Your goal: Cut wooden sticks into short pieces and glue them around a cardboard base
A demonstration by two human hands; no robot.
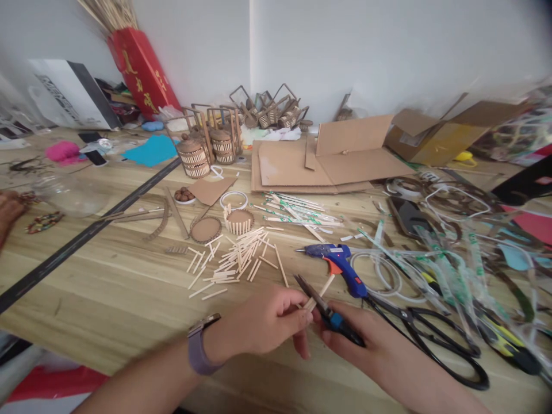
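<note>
At the near side of the desk [142, 322], the left hand [263, 322] pinches a thin wooden stick [326, 286] between thumb and fingertips, where it crosses the cutter [338, 326] gripped in the curled right hand [371, 352]; whether the jaws bite it is unclear. With fingertips so near the blades, a slip could nick them, and a loose pinch could let a piece fly. Reaching farther carelessly might knock the glue gun [340, 261] into the loose sticks [241, 259] left of it.
</note>
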